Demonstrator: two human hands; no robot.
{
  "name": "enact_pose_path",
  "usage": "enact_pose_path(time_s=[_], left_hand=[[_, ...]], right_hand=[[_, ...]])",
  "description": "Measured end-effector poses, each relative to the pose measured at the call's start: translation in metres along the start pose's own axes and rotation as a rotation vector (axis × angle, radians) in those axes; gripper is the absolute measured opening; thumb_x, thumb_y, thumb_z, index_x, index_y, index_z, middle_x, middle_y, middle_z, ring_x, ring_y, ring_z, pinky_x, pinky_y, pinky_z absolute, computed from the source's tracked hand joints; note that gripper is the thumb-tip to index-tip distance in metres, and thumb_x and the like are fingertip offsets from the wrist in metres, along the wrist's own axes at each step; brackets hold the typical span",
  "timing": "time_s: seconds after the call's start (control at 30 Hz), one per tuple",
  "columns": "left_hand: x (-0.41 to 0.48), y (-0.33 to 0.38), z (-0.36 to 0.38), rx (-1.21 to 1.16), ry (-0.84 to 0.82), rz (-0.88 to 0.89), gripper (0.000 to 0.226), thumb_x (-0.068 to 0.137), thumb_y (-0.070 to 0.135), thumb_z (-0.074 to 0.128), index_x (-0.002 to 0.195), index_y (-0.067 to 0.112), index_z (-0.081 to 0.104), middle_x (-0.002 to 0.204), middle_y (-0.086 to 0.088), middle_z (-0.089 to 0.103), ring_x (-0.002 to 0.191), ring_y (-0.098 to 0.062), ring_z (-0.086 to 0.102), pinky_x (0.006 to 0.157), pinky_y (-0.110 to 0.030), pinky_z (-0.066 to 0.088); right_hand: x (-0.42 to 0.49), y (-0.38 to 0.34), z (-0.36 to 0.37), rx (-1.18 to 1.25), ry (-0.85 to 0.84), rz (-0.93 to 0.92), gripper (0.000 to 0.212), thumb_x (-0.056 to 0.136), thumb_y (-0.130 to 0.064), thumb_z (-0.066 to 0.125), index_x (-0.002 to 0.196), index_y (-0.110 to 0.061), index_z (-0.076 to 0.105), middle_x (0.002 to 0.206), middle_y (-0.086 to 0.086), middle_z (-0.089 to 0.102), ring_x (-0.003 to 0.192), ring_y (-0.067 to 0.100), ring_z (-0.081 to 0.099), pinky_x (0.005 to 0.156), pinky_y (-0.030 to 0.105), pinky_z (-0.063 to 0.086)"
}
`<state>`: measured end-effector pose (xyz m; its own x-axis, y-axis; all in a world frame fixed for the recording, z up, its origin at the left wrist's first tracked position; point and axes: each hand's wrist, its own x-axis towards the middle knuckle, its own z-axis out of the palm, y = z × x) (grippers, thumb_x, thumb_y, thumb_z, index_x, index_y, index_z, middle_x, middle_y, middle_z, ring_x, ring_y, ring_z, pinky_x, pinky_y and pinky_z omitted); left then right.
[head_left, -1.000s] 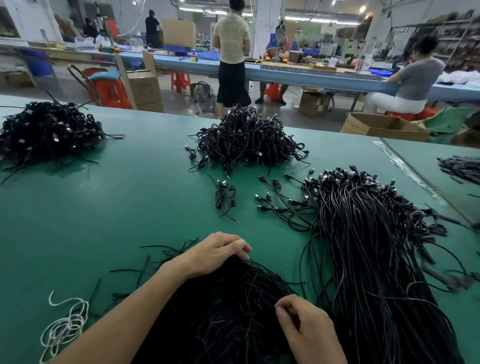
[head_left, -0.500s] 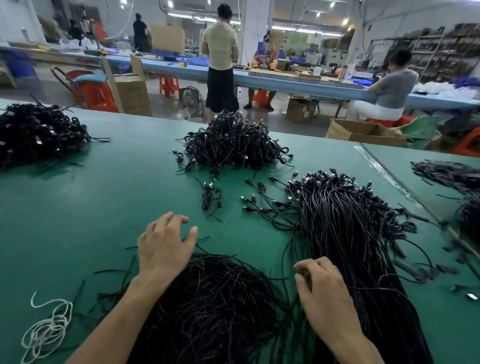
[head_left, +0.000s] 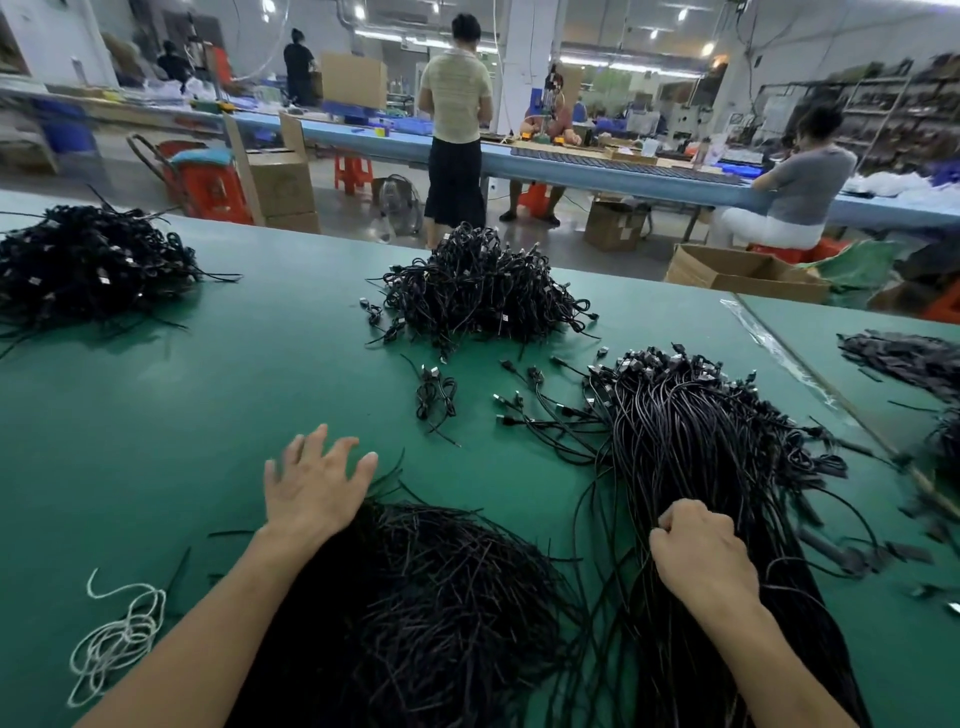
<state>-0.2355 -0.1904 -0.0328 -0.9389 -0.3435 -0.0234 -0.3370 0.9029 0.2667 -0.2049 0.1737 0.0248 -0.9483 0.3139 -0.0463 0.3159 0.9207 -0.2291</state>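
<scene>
A heap of thin black ties lies at the near edge of the green table. My left hand hovers at the heap's far left edge with fingers spread and straight. To the right lies a long bundle of black cables with plugs at its far end. My right hand rests on that bundle with fingers curled, pinching black cable strands. A small coiled black cable lies alone beyond the heap.
A tangled pile of coiled cables sits mid-table and another pile at far left. A white cord lies near left. More cables lie on the adjoining table. People work at a bench beyond.
My left hand has lifted off the tie heap and opened, moving left and forward. My right hand has shifted right onto the long cable bundle and curled on strands.
</scene>
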Motion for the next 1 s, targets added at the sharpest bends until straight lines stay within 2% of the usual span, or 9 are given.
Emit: enact_pose_path(time_s=[0.1, 0.2, 0.3, 0.37, 0.5, 0.67, 0.8, 0.93, 1.0], left_hand=[[0.008, -0.007, 0.007, -0.034, -0.123, -0.064, 0.056, 0.101, 0.062, 0.023, 0.149, 0.038, 0.037, 0.166, 0.0, 0.018, 0.153, -0.028, 0.011, 0.119, -0.059, 0.007], [0.008, -0.007, 0.015, -0.258, -0.129, 0.149, 0.043, 0.107, 0.042, 0.031, 0.143, 0.031, 0.05, 0.161, -0.004, 0.03, 0.152, -0.025, 0.016, 0.122, -0.048, 0.008], [0.004, 0.002, 0.016, -0.44, -0.258, 0.304, 0.039, 0.108, 0.033, 0.032, 0.144, 0.029, 0.049, 0.158, 0.002, 0.036, 0.152, -0.017, 0.016, 0.123, -0.039, 0.002], [0.004, 0.011, 0.011, -0.491, -0.32, 0.359, 0.039, 0.108, 0.033, 0.033, 0.143, 0.029, 0.05, 0.152, 0.006, 0.043, 0.148, -0.013, 0.024, 0.123, -0.036, 0.008], [0.001, 0.029, 0.0, -0.677, -0.429, 0.421, 0.032, 0.108, 0.022, 0.039, 0.117, 0.019, 0.07, 0.117, 0.005, 0.072, 0.116, -0.01, 0.062, 0.112, -0.033, 0.038], [-0.008, 0.023, -0.009, -0.792, -0.558, 0.36, 0.033, 0.106, 0.026, 0.042, 0.102, 0.013, 0.072, 0.092, -0.004, 0.078, 0.086, -0.026, 0.067, 0.09, -0.039, 0.047], [-0.018, 0.031, -0.02, -0.631, -0.271, 0.49, 0.012, 0.098, 0.016, 0.062, 0.104, 0.02, 0.071, 0.104, 0.004, 0.075, 0.099, -0.005, 0.066, 0.103, -0.038, 0.048], [-0.05, 0.065, -0.046, -0.628, 0.029, 0.767, 0.066, 0.08, 0.022, 0.075, 0.139, 0.031, 0.048, 0.141, 0.014, 0.051, 0.131, -0.003, 0.044, 0.113, -0.026, 0.034], [-0.066, 0.083, -0.056, -0.691, -0.007, 0.884, 0.062, 0.081, 0.022, 0.07, 0.138, 0.033, 0.05, 0.14, 0.018, 0.052, 0.132, -0.002, 0.045, 0.11, -0.016, 0.032]], right_hand=[[0.005, 0.005, -0.004, 0.046, 0.015, 0.009, 0.013, 0.097, -0.024, 0.051, 0.085, -0.018, 0.051, 0.076, -0.004, 0.047, 0.06, 0.013, 0.045, 0.048, 0.029, 0.03], [0.013, 0.007, -0.006, 0.377, -0.059, -0.04, 0.031, 0.096, -0.018, 0.051, 0.068, -0.014, 0.04, 0.061, 0.0, 0.046, 0.053, 0.018, 0.042, 0.051, 0.031, 0.036], [0.013, -0.008, -0.017, 0.92, -0.203, 0.037, 0.019, 0.097, -0.004, 0.043, 0.079, -0.009, 0.044, 0.071, 0.008, 0.052, 0.055, 0.018, 0.051, 0.05, 0.033, 0.044], [0.013, -0.016, -0.023, 1.059, -0.256, 0.034, 0.017, 0.1, -0.009, 0.046, 0.083, -0.008, 0.047, 0.065, 0.004, 0.043, 0.045, 0.012, 0.039, 0.041, 0.025, 0.032], [0.006, -0.027, -0.045, 0.953, -0.154, -0.158, 0.027, 0.101, -0.033, 0.052, 0.094, -0.01, 0.065, 0.053, -0.01, 0.042, 0.041, 0.002, 0.035, 0.041, 0.018, 0.03], [-0.022, -0.056, -0.092, 1.162, 0.018, -0.422, 0.016, 0.099, -0.023, 0.054, 0.09, -0.017, 0.066, 0.057, -0.012, 0.054, 0.049, 0.001, 0.043, 0.046, 0.013, 0.037], [-0.053, -0.071, -0.109, 0.999, -0.095, -0.733, 0.02, 0.095, -0.027, 0.056, 0.083, -0.031, 0.072, 0.056, -0.016, 0.054, 0.047, -0.001, 0.04, 0.044, 0.012, 0.034], [-0.057, -0.074, -0.092, 0.67, -0.245, -0.729, 0.018, 0.098, -0.027, 0.057, 0.092, -0.03, 0.074, 0.052, -0.013, 0.047, 0.047, 0.006, 0.035, 0.044, 0.021, 0.031], [-0.052, -0.074, -0.088, 0.617, -0.184, -0.69, 0.019, 0.099, -0.026, 0.056, 0.089, -0.029, 0.072, 0.055, -0.01, 0.047, 0.049, 0.008, 0.036, 0.047, 0.024, 0.033]])
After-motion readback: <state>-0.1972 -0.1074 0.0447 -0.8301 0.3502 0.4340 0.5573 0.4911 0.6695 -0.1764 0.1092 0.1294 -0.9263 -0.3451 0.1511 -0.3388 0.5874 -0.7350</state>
